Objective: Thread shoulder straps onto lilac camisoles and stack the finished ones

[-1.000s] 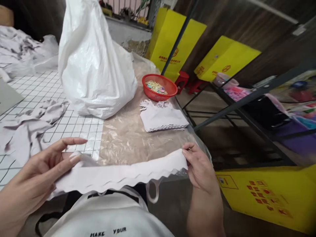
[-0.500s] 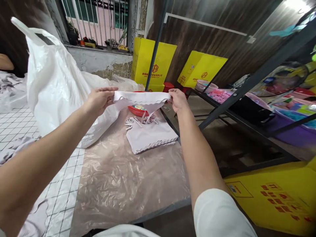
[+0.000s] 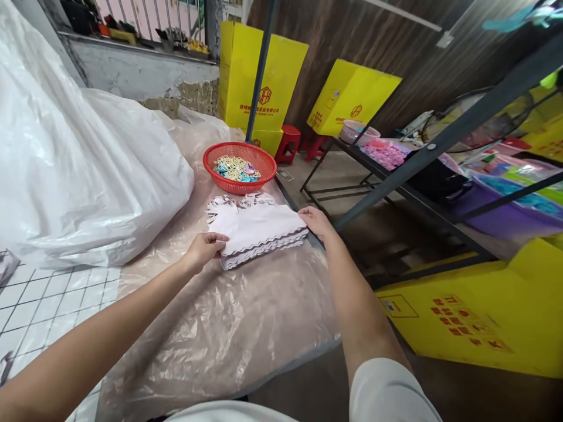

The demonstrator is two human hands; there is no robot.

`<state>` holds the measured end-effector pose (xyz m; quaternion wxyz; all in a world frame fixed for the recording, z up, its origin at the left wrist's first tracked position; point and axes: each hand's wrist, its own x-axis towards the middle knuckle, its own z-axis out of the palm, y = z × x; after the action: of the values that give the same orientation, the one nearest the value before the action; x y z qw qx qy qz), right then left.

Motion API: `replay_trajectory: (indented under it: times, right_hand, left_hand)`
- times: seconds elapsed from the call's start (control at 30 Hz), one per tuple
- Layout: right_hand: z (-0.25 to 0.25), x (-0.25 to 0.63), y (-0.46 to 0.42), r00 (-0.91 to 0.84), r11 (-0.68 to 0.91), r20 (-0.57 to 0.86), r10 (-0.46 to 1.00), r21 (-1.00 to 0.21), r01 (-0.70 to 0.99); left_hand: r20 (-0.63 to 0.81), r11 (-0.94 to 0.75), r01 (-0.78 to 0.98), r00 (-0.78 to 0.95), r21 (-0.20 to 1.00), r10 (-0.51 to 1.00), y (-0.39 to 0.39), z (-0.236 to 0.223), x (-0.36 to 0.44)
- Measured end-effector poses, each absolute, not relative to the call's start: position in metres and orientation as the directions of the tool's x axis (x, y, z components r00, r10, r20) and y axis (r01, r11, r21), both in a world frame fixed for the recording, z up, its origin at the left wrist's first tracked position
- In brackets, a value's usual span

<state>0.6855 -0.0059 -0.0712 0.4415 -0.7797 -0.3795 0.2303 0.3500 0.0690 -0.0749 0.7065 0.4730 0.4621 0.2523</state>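
A pale lilac-white fabric piece [image 3: 264,224] with a scalloped near edge lies over a stack of like pieces [image 3: 268,249] on the plastic-covered table. Narrow strips [image 3: 240,202] fan out from its far side. My left hand [image 3: 206,249] pinches the piece at its near left corner. At the right corner, my right hand [image 3: 315,221] holds the edge between thumb and fingers. Just beyond the stack stands a red mesh basket [image 3: 240,186] with cream, blue and pink small pieces in it.
A large white plastic bag [image 3: 97,176] bulges at the left. Clear plastic sheeting [image 3: 220,328] covers the table. To the right is a dark metal rack [image 3: 396,187] with a purple tub [image 3: 488,205]. Yellow boxes [image 3: 264,76] and red stools [image 3: 288,143] stand behind.
Both hands have lowered the fabric piece from the air onto the stack, spreading it there. The view has tilted downward, and the red basket now shows fully.
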Motion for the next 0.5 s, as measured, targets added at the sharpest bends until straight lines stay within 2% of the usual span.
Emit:
replay_trajectory:
  times: [0.23,0.33,0.37,0.43,0.5]
  right_hand:
    - [-0.07,0.689,-0.013,0.59,-0.436,0.015,0.807,-0.659,0.613]
    - [-0.073,0.687,-0.017,0.59,-0.477,0.027,0.807,-0.558,0.679]
    - [-0.074,0.686,-0.018,0.59,-0.485,0.038,0.806,-0.528,0.697]
    - [-0.073,0.683,-0.018,0.588,-0.49,0.079,0.805,-0.472,0.733]
    - [-0.071,0.678,-0.012,0.575,-0.473,0.146,0.805,-0.426,0.771]
  left_hand:
    - [-0.394,0.334,0.21,0.506,0.919,0.767,0.066,-0.082,0.344]
    - [-0.419,0.285,0.324,0.504,0.902,0.755,0.066,-0.083,0.343]
    - [-0.416,0.23,0.389,0.507,0.892,0.755,0.067,-0.082,0.342]
    - [-0.357,0.013,0.543,0.535,0.84,0.766,0.068,-0.08,0.339]
    - [-0.246,-0.275,0.673,0.571,0.687,0.784,0.067,-0.075,0.34]
